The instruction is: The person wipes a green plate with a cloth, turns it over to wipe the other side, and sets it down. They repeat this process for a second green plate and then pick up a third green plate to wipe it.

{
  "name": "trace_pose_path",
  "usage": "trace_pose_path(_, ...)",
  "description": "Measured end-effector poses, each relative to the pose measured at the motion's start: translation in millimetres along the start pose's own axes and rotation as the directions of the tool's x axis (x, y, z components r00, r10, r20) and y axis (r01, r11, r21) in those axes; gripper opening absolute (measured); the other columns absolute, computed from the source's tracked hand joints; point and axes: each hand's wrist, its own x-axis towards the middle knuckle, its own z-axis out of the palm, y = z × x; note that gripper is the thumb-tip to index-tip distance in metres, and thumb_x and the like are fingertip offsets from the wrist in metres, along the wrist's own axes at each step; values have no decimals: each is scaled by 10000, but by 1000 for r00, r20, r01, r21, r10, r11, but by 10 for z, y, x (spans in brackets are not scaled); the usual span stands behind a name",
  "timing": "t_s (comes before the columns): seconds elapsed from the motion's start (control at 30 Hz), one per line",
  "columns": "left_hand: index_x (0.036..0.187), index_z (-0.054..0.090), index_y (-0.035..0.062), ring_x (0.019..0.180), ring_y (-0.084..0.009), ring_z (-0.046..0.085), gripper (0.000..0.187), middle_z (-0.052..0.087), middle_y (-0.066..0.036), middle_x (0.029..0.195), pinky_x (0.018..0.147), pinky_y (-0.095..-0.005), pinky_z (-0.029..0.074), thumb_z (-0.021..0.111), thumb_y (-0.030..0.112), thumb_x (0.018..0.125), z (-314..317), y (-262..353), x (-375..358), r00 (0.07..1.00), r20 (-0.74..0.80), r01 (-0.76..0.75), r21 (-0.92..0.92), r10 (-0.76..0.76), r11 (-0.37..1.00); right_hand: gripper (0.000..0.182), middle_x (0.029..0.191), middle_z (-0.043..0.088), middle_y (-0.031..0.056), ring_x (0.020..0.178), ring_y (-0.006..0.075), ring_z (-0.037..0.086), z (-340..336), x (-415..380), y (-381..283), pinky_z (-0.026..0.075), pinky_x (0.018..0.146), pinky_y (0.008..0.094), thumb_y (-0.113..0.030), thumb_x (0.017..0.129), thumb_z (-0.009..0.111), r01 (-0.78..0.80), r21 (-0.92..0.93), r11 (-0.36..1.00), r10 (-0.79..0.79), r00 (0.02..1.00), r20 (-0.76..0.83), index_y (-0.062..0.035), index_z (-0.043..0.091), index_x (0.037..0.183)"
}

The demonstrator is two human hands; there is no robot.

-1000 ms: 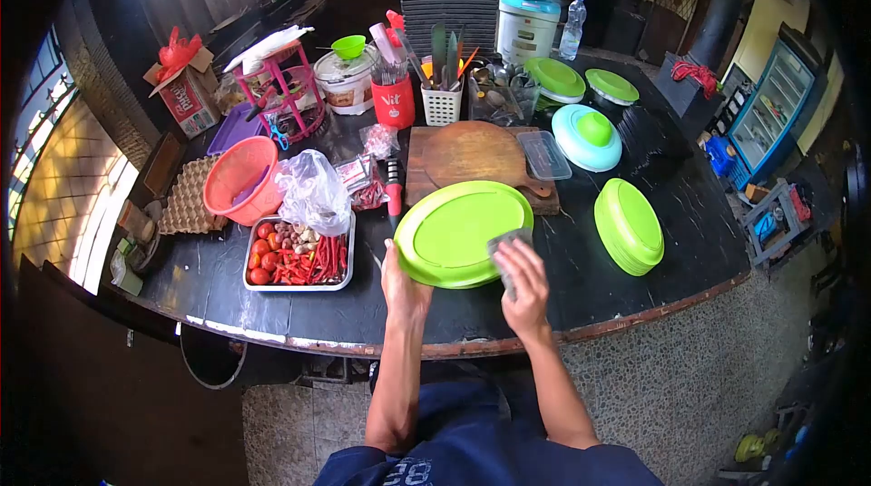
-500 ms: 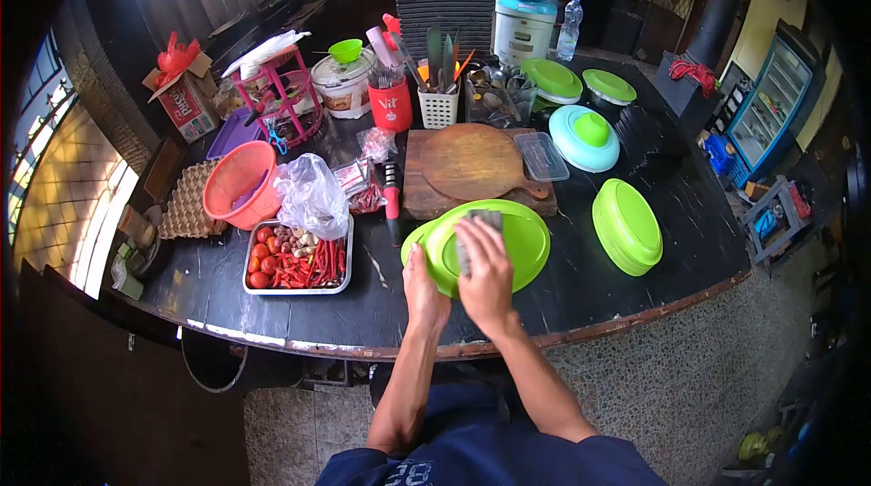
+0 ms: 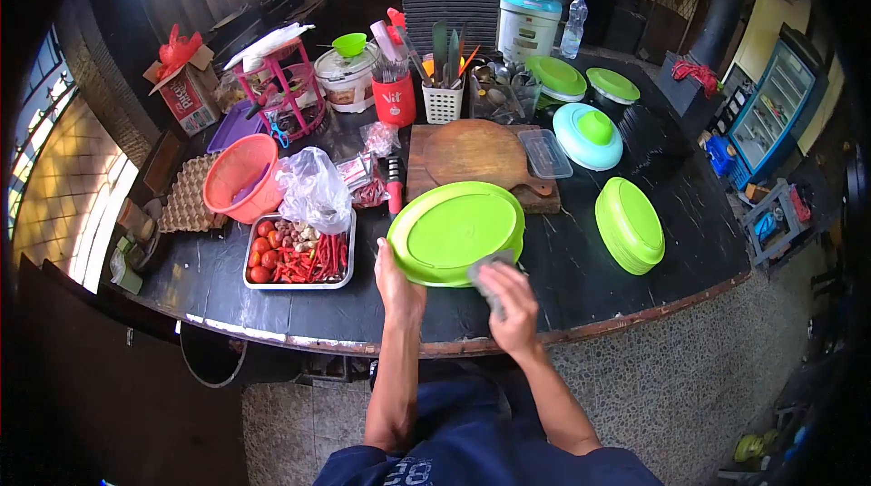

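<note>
A bright green oval plate [image 3: 458, 227] is held tilted over the front of the black table, its flat face with a raised oval ring turned up. My left hand [image 3: 400, 286] is closed on the plate's left edge, thumb along the rim and the other fingers hidden beneath. In my right hand [image 3: 513, 306] is a bunched grey cloth [image 3: 491, 270], pressed at the plate's lower right rim. To the right stands a stack of similar green plates [image 3: 629, 225]. A steel tray [image 3: 299, 285] of tomatoes, chillies and small bulbs sits left of my left hand.
Behind the plate lies a round wooden board [image 3: 476, 157] on a thicker rectangular one. A black-and-red handled tool [image 3: 395, 185] is beside it. An orange basket [image 3: 241, 179] and a plastic bag [image 3: 314, 188] stand at the left. A water dispenser [image 3: 529, 28] rises at the back.
The plate has turned so its ringed face shows fully, and shifted slightly left. My right hand with the cloth has moved from the plate's middle to its lower right rim.
</note>
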Motion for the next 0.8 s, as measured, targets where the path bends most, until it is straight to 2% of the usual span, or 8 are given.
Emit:
trace_pose_path(0.07, 1297, 558, -36, 1122, -247, 666, 477, 665, -154, 1243, 997, -405, 529, 383, 369, 1118, -75, 24, 28, 1000, 16, -7, 4, 7, 1000, 383, 1212, 710, 147, 1153, 306, 665, -21, -11, 239, 512, 1025, 431, 113, 873, 583, -224, 106, 969, 242, 949, -202, -30, 691, 1212)
trace_pose_path(0.17, 1296, 559, -37, 1128, -247, 662, 475, 665, -154, 1243, 1007, -405, 521, 388, 369, 1117, -71, 18, 16, 999, 32, 23, -10, -22, 1000, 310, 1183, 724, 168, 1105, 283, 685, -131, 68, 597, 504, 998, 397, 42, 950, 560, -532, 217, 819, 574, 743, -343, -6, 680, 1231)
trace_pose_path(0.3, 1297, 563, -31, 1132, -243, 655, 465, 666, -146, 1245, 1006, -389, 512, 397, 363, 1115, 79, -67, -94, 996, 22, 88, 46, -89, 995, 296, 1160, 734, 158, 1075, 250, 688, -179, 275, 836, 513, 967, 377, 21, 951, 592, -552, 344, 760, 650, 638, -412, -12, 693, 1227)
trace_pose_path(0.37, 1308, 565, -15, 1144, -214, 643, 442, 665, -121, 1249, 996, -366, 502, 407, 349, 1116, 160, -132, -177, 990, 60, 121, 132, -130, 984, 315, 1174, 734, 168, 1104, 267, 695, -138, 379, 787, 516, 970, 373, 40, 939, 592, -502, 304, 810, 584, 739, -335, -14, 692, 1232)
trace_pose_path(0.43, 1328, 561, -4, 1139, -197, 645, 430, 661, -112, 1260, 999, -359, 507, 412, 341, 1116, 172, -179, -176, 985, 132, 92, 136, -110, 986, 350, 1207, 711, 216, 1169, 349, 679, -161, 512, 582, 519, 992, 402, 73, 896, 612, -432, 68, 899, 430, 844, -321, -12, 689, 1227)
trace_pose_path(0.57, 1322, 561, -9, 1128, -218, 663, 447, 662, -129, 1273, 977, -369, 533, 402, 355, 1116, 252, -61, -241, 969, 204, 90, 230, -139, 969, 375, 1174, 721, 182, 1150, 367, 678, -105, 713, 167, 529, 994, 435, 121, 845, 598, -193, 33, 981, 194, 946, -258, -28, 700, 1174)
trace_pose_path(0.77, 1240, 613, 22, 1018, -197, 684, 353, 697, -110, 1154, 910, -351, 559, 473, 309, 1092, 62, -257, -184, 977, 114, 177, 23, -178, 984, 462, 1240, 685, 145, 1266, 337, 604, 220, 572, -417, 488, 1080, 449, 117, 777, 646, 25, 118, 993, -38, 993, 111, -50, 689, 1205)
trace_pose_path(0.8, 1194, 632, 37, 933, -221, 703, 363, 713, -116, 1076, 851, -367, 581, 474, 344, 1079, 50, -160, -168, 950, 126, 289, -18, -284, 957, 435, 1232, 688, 142, 1266, 328, 605, 278, 470, -480, 489, 1081, 449, 92, 796, 651, 79, 94, 992, -92, 986, 140, -40, 688, 1209)
